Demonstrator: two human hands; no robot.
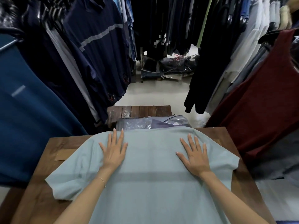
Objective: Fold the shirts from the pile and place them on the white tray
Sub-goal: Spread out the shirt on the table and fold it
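Head cam: left hand [114, 151] and right hand [195, 156] both lie palm-down, fingers straight and spread, flat on a pale green shirt [148, 183]. Neither hand grasps anything, just pressing the fabric. Thin bracelet [102, 181] on left wrist. Shirt lies spread on the wooden table [53, 159], sleeves out to both sides. No readable labels or writing.

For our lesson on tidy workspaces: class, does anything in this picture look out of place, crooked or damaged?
Nothing looks spilled or damaged. The pale green shirt lies flat under the left hand and right hand, though its sleeve on the left is rumpled. A tan scrap, perhaps cardboard, sits on the table.
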